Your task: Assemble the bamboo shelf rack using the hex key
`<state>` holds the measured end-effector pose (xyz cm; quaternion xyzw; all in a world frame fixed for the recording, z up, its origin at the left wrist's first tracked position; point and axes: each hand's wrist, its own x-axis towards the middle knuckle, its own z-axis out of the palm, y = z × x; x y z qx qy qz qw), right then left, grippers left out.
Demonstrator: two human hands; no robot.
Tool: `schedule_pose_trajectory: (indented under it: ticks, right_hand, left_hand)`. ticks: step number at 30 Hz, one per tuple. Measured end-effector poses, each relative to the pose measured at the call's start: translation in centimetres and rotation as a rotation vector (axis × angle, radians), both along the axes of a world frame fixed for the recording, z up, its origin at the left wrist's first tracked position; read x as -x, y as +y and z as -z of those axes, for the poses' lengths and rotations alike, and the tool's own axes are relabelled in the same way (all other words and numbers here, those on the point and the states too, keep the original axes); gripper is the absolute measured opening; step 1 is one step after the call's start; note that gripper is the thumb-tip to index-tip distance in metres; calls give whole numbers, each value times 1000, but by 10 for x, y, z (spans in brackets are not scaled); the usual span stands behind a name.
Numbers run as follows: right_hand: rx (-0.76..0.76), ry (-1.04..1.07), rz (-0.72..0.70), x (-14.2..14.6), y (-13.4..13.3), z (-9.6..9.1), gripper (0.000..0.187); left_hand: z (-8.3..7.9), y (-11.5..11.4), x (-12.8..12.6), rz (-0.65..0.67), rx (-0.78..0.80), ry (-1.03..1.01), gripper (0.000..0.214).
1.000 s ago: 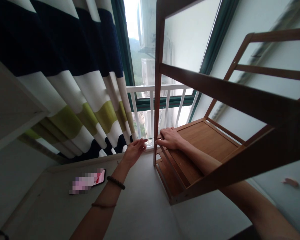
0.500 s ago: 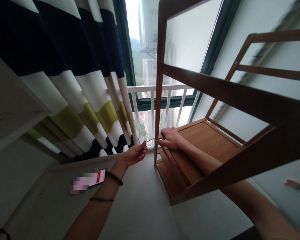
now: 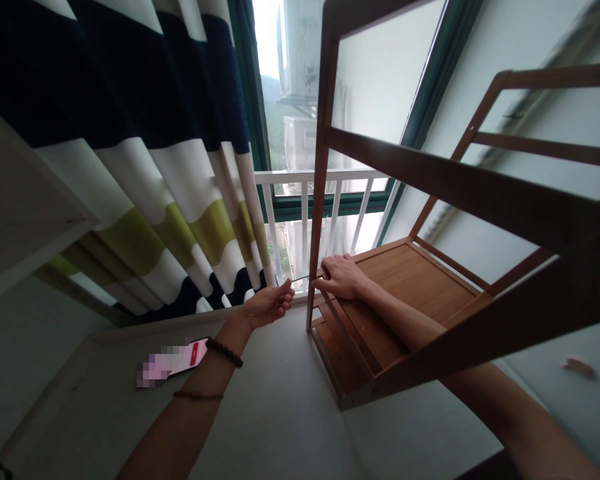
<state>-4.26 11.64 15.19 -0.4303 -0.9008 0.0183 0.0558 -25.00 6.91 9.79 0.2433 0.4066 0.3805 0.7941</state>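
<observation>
My left hand [image 3: 270, 305] is closed in a pinch on a thin metal rod that looks like a hex key [image 3: 300, 278]. The rod's far end meets the upright post of a brown wooden shelf rack [image 3: 324, 200]. Inside the rack, my right hand [image 3: 343, 277] grips the end of a shelf board [image 3: 410, 273] by that same post, fingers over its edge. That forearm passes under the rack's near side rail. Whatever the rod's tip sits in is too small to make out.
A phone with a lit screen [image 3: 180, 360] lies on the pale floor [image 3: 280, 400], left of my forearm. Striped curtains [image 3: 180, 180] hang at the left. Behind the rack are a white railing [image 3: 305, 177] and a window. A small pinkish object [image 3: 577, 367] lies at the right.
My left hand has turned slightly, its fingers still pinched on the rod. My right hand keeps its hold on the shelf board. The view has shifted a little.
</observation>
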Motion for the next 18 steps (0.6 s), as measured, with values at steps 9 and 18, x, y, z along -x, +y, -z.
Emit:
schedule_pose_trajectory:
  ticks: [9,18]
  right_hand:
    - [3,-16,5,0,1,2,44]
    - [-10,-9,4,1,0,2,41]
  left_hand:
    - [-15,2,-3,-215,-567,587,21]
    - [-6,-16,-11,-384,-946,886,27]
